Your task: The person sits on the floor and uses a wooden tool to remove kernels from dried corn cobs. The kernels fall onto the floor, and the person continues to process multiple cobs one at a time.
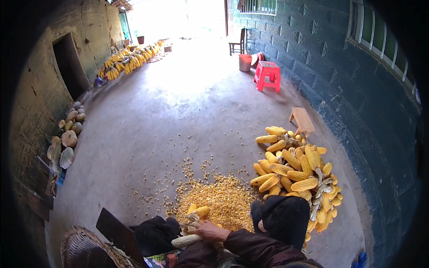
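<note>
My right hand (210, 230) reaches in from a dark maroon sleeve, its fingers closed at the dry husks (192, 219) of a small corn bundle. Yellow ears (201, 211) point away from the husks, over the kernel heap. A pale cob stripped of kernels (186, 241) juts out to the left, just below my fingers. My left hand is out of sight; a dark sleeve (197, 256) shows in my lap. Between my feet a heap of loose corn kernels (218, 197) spreads on the concrete floor.
Husk-tied corn ears (301, 167) are piled by my right leg, near a small wooden stool (302, 120). At left are a woven basket (80, 249), a dark board (117, 232) and pumpkins (69, 138). Farther off are a red plastic stool (268, 72), a bucket (245, 63) and more corn (130, 60).
</note>
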The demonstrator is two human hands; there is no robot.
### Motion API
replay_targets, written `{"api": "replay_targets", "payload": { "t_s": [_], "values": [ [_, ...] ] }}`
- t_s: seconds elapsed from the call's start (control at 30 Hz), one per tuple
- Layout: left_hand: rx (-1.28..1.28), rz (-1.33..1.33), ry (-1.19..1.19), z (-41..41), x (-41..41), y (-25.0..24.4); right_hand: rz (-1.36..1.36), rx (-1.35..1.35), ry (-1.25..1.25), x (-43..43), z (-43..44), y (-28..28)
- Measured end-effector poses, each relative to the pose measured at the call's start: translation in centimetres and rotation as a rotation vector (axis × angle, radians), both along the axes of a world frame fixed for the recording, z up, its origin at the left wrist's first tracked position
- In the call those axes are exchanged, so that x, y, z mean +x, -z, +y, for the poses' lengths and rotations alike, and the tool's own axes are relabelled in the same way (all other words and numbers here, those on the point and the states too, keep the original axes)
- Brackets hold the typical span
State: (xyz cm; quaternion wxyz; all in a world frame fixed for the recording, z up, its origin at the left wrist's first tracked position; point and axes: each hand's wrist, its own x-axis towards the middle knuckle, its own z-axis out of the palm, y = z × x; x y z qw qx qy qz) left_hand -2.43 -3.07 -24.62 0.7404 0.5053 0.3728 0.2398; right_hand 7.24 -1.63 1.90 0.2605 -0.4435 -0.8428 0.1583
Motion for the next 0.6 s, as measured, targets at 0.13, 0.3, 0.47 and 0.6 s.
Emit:
{"api": "replay_targets", "payload": {
  "t_s": [0.13, 0.3, 0.47, 0.6],
  "values": [
    [-0.080, 0.108, 0.154, -0.3, 2.0, -9.3, 0.685, -0.354, 0.314, 4.8, 0.3, 0.7],
    [-0.410, -0.093, -0.050, 2.0, 3.6, -22.6, 1.443, -0.635, 0.890, 9.8, 0.7, 1.1],
    [-0.301, -0.220, -0.285, 3.1, 4.1, -26.1, 1.943, -0.615, 0.632, 9.2, 0.2, 1.5],
    [-0.377, -0.411, -0.470, 6.4, 1.2, -25.5, 1.626, -0.675, 0.637, 9.0, 0.0, -3.0]
  ]
}}
